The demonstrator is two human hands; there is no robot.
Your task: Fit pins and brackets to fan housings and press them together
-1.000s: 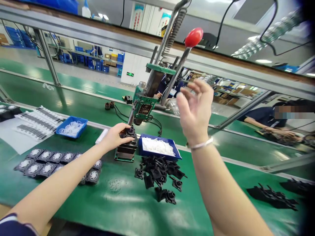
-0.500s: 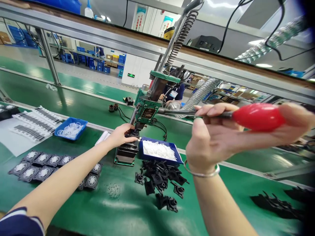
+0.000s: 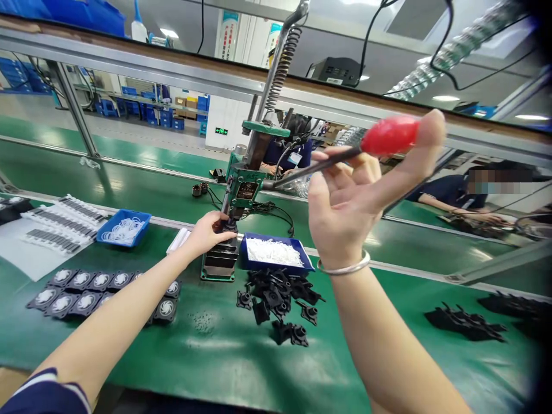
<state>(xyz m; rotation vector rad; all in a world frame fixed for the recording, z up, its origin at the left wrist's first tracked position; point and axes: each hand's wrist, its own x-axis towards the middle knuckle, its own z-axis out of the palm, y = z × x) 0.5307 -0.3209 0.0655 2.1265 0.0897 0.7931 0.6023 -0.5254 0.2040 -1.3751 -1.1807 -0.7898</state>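
Note:
A green hand-operated arbor press (image 3: 247,185) stands upright on the bench. At its foot, my left hand (image 3: 210,233) reaches in from the left, thumb and fingers closed about a small black plastic part (image 3: 231,225) under the ram. My fingers hide much of that part. My right hand (image 3: 345,198) is on the press lever (image 3: 317,168), its fingers curled along the rod and the palm side by the red knob (image 3: 390,135). The lever slants upward to the right. In front of the press lies a heap of black plastic parts (image 3: 276,296).
A blue tray of white pieces (image 3: 311,267) is right of the press. Another blue tray (image 3: 146,225) holds white rings. Fan units (image 3: 86,300) stand in rows at left. More black parts (image 3: 466,323) lie right. Co-workers sit across the bench. A metal rail (image 3: 172,63) crosses overhead.
My right hand has raised the lever from nearly level to an upward slant. My left hand stays at the press's foot. The view has shifted, and a co-worker now shows at the right.

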